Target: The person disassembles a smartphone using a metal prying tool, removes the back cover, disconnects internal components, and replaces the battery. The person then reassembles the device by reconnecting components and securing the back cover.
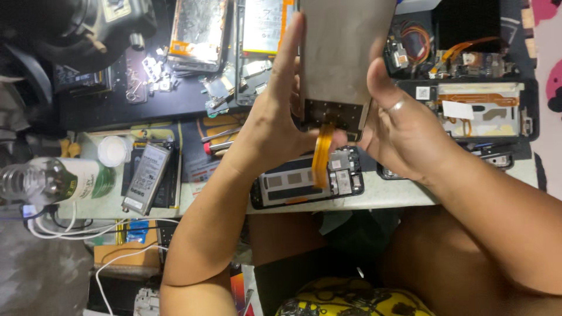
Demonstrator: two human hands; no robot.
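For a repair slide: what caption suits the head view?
Both hands hold a phone display panel, orange flex cable dangling.

Clear plastic bottle [44,180] at left, loose phone battery [146,178], white cable [88,231], tweezers [221,136], dismantled phone frame [477,108] at right

The workbench [404,193] bears an opened phone [307,182], a battery [145,178] and a plastic bottle [55,180].
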